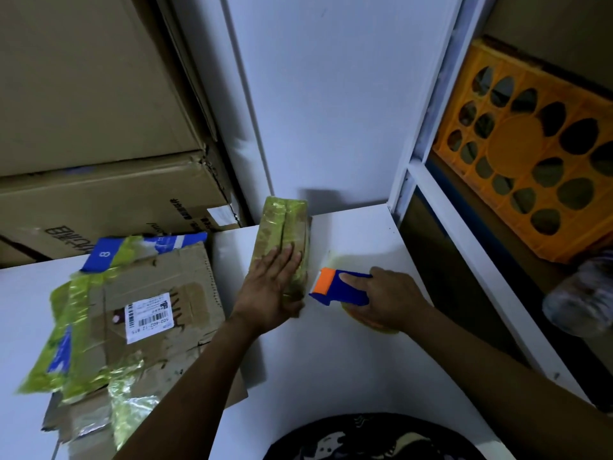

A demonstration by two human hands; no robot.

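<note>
lower left: torn cardboard box (132, 313) flat on bench (331, 376) | centre: left hand (272, 287), fingers straight and together, presses on taped parcel (282, 227) by the wall | right of centre: right hand (388, 300), fingers curled round tape dispenser (341, 288), just beside parcel | step: likely sealing | next: lay dispenser on parcel edge, left hand steadying.

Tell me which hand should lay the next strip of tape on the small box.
Right, most likely. The right hand grips the tape dispenser beside the small box, while the left hand lies flat on top, holding it steady.
</note>
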